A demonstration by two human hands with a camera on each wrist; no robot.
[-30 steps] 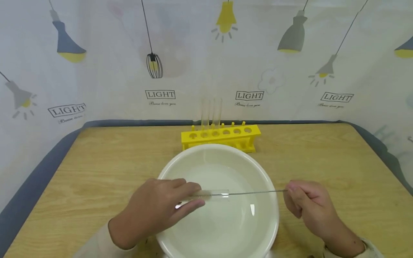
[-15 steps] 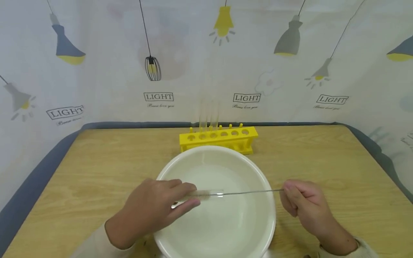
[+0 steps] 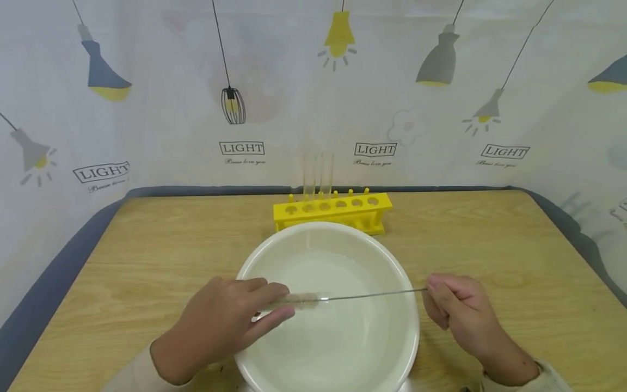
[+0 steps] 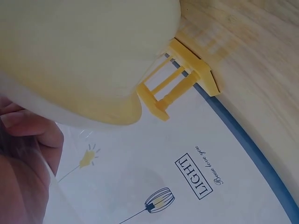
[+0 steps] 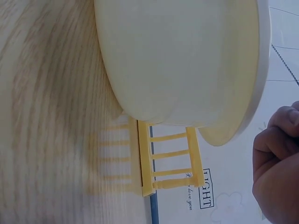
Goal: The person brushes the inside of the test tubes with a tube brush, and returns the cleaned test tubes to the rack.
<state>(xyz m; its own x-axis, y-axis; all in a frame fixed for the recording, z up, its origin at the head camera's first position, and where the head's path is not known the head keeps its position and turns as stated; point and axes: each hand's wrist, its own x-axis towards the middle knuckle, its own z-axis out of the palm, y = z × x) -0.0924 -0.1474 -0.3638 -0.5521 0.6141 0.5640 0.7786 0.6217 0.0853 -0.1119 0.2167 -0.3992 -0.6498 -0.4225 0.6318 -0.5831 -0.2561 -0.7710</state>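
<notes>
Over the left part of a white basin (image 3: pixel 406 337), my left hand (image 3: pixel 220 321) grips a clear glass tube (image 3: pixel 324 298), its open end facing right. A pale bristle brush (image 3: pixel 303 300) is inside the tube. Its twisted wire handle (image 3: pixel 374 295) runs right across the basin to my right hand (image 3: pixel 462 316), which pinches the wire's end between thumb and curled forefinger just past the right rim. In the left wrist view my left hand (image 4: pixel 30 154) is partly in frame; in the right wrist view my right hand (image 5: pixel 280 168) shows beside the basin (image 5: pixel 154 60).
Behind the basin stands a yellow test tube rack (image 3: pixel 333 206), with two clear tubes (image 3: pixel 326 174) upright at it. The basin rests on a wooden table (image 3: pixel 161 239). A white cloth with printed lamps (image 3: pixel 294 98) hangs beyond the table's back edge.
My left hand and the tube have shifted left and slightly down, with less of the tube showing past the fingers. My right hand has moved slightly left, still pinching the wire.
</notes>
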